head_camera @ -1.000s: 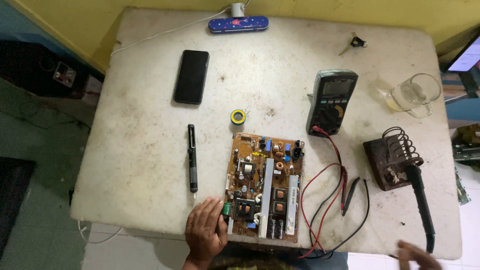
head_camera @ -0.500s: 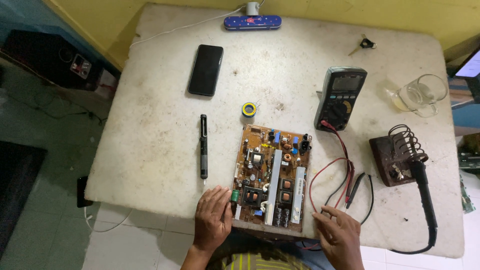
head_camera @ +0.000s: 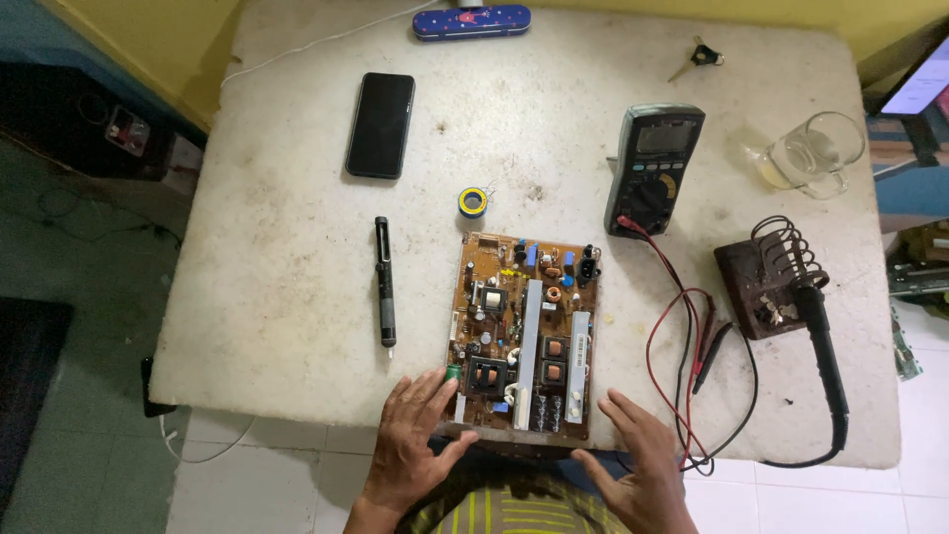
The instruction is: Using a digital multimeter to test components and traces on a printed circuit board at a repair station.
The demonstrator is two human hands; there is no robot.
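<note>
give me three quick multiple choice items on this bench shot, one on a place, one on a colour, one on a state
1. Where is the phone?
A. far left of the table
B. on the circuit board
C. beside the glass mug

2. The case at the far edge is
A. green
B. blue
C. white

3. The soldering iron is
A. in the right hand
B. under the left hand
C. resting in its stand

Answers:
1 A, it lies apart, up left of the board.
2 B, its lid is blue.
3 C, its tip sits in the coil.
</note>
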